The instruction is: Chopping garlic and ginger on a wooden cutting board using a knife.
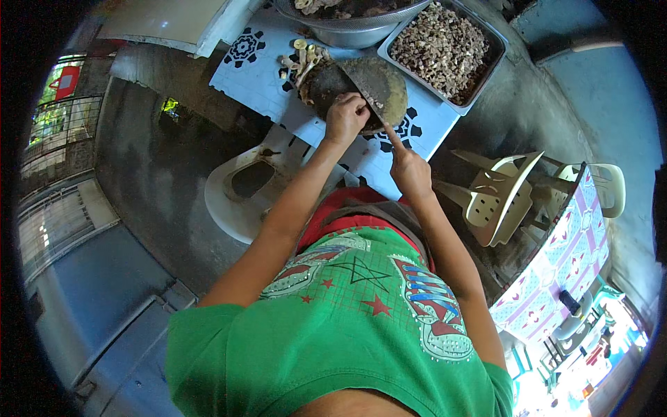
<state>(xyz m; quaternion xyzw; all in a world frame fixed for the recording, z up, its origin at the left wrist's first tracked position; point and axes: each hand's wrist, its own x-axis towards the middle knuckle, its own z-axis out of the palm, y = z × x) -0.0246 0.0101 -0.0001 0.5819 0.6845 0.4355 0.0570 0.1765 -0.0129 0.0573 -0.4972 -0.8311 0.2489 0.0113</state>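
Note:
My right hand (410, 169) grips a large kitchen knife (366, 94), index finger stretched out along the blade. The handle is hidden inside my fist. The blade slants over a round wooden chopping block (388, 78), with small bits stuck to it near its middle. My left hand (345, 117) is at the front of the block, just left of the blade, its fingers curled. Whether it pinches something is hidden. A small pile of bones and scraps (311, 61) lies against the block's far left edge.
A metal tray (458, 107) of finely chopped meat (440, 49) stands right of the block. Behind is a mesh colander (354, 23) holding larger pieces. A patterned cloth covers the table (292, 107). Plastic chairs stand left (224, 193) and right (495, 203), near another covered table (565, 255).

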